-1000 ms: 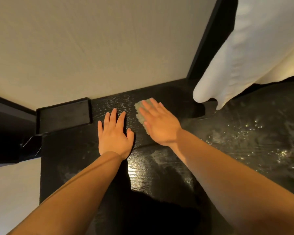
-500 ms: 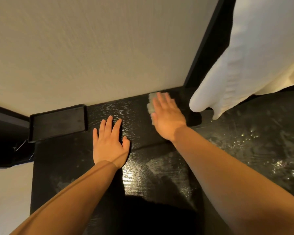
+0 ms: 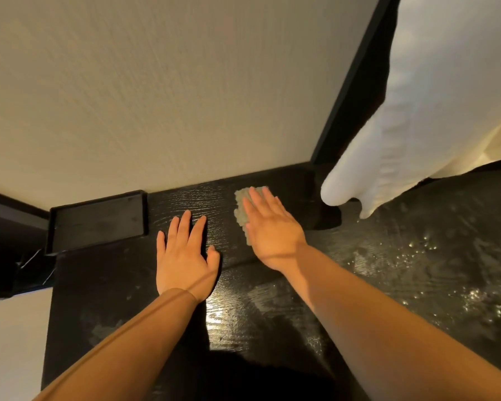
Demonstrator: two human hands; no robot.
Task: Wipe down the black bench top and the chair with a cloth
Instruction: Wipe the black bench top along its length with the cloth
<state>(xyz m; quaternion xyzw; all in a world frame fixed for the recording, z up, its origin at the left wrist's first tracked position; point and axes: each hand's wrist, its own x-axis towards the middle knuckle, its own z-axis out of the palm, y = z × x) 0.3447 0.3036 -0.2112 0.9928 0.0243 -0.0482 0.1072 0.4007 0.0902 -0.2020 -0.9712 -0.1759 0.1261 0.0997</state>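
Black bench top (image 3: pixel 104 299) runs along a cream textured wall (image 3: pixel 185 96). Wood grain shows, with a wet sheen mid-surface and droplets (image 3: pixel 475 299) scattered across the right part.

Counts: two hands, one cloth, one tray, one white fabric piece, one black upright post.

- Cloth (image 3: pixel 241 209): pale, nubbly, lying flat on the bench close to the wall, right of centre.
- Right hand (image 3: pixel 272 230): flat on top of the cloth, fingers straight and together, pressing down, not curled round it. Cloth edge shows past the fingertips and along the thumb side.
- Left hand (image 3: pixel 185 256): flat on bare bench just beside the right hand, fingers straight and slightly spread, holding nothing, clear of the cloth. Tan sleeve (image 3: pixel 128 342) reaches the wrist.
- Tray (image 3: pixel 96 224): black, shallow, rectangular, against the wall, left of the left hand.
- White fabric (image 3: pixel 417 125): hangs in from upper right, lower tip near the bench; cannot tell if it touches.
- Post (image 3: pixel 350 91): rises at the wall's right end, partly behind the fabric.
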